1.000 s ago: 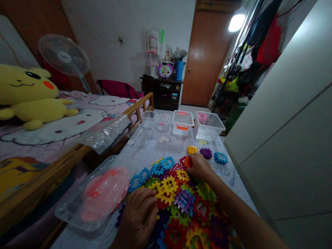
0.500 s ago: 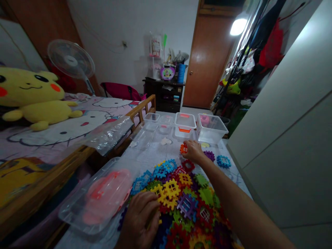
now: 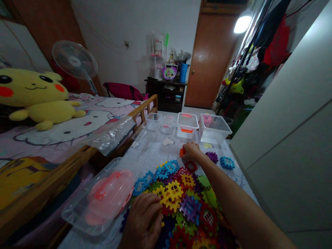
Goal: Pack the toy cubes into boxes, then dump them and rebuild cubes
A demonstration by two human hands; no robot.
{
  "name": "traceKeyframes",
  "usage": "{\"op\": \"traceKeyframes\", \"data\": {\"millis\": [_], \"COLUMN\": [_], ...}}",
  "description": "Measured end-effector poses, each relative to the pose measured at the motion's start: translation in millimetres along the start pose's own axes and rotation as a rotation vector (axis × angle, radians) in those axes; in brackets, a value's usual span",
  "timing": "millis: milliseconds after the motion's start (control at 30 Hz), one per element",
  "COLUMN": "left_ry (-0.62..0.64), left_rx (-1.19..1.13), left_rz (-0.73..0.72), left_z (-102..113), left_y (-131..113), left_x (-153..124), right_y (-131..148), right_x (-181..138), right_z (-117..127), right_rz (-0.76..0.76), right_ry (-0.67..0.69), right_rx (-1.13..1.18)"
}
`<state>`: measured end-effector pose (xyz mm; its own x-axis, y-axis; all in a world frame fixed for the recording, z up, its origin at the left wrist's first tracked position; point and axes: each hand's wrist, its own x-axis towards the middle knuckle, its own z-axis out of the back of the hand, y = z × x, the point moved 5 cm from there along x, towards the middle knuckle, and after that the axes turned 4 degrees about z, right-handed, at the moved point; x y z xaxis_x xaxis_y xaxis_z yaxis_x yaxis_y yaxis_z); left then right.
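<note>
My right hand (image 3: 191, 151) reaches over the far end of a pile of plastic interlocking blocks, its fingers closed on an orange block (image 3: 182, 152). The fingers partly cover that block, low over the sheet. Just below it lies a dark red block (image 3: 191, 166) at the pile's edge. My left hand (image 3: 142, 219) rests at the near left side of the pile, fingers loosely bent and thumb apart, with no held piece visible. Yellow blocks (image 3: 173, 192) lie beside its fingertips. A purple block (image 3: 212, 157) and a blue block (image 3: 227, 162) sit apart on the right.
Across the back stand a clear bin (image 3: 215, 129), an orange-clipped box (image 3: 187, 124) and smaller clear boxes (image 3: 154, 119). A large clear lid (image 3: 77, 211) with pink lids lies at left, beside a wooden bed rail (image 3: 109, 148). A pale cabinet (image 3: 290, 145) borders the right.
The orange block has turned and dropped slightly in my right hand, and less of it shows. My left hand stays by the pile. The view has shifted slightly.
</note>
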<state>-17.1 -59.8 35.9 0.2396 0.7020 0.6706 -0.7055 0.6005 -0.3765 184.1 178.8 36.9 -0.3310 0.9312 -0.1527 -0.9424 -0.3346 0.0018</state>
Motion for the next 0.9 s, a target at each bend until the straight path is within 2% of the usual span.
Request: {"op": "traceKeyframes", "data": {"millis": [133,233,400,467,567,733,900], "left_ry": [-0.010,-0.012,-0.011,-0.024,-0.033,-0.021,-0.008], "left_rx": [-0.009,-0.012,0.001,0.001,0.007,0.018,0.018], "left_rz": [0.001,0.000,-0.012,-0.019,-0.015,-0.009,-0.015], "left_z": [-0.3,1.4,4.3,4.9,4.4,3.8,3.9], "left_y": [0.4,-1.4,-4.6,-4.7,-3.4,-2.9,-4.3], "left_x": [-0.3,1.3,4.4,4.8,4.2,3.1,4.9], "right_y": [5.1,-1.4,-47.7,-66.0,-75.8,-62.8,-58.6], "right_x": [0.4,-0.4,-8.9,-15.4,-24.8,-29.4,-27.0], "right_z": [-0.6,5.0,37.9,44.2,34.1,3.3,-4.8], "right_rz": [0.013,0.008,-0.061,-0.091,-0.090,-0.061,-0.053], "right_ry": [-0.007,-0.012,-0.094,-0.088,-0.016,0.052,0.062], "right_rx": [0.014,0.032,0.061,0.056,0.040,0.000,-0.021]}}
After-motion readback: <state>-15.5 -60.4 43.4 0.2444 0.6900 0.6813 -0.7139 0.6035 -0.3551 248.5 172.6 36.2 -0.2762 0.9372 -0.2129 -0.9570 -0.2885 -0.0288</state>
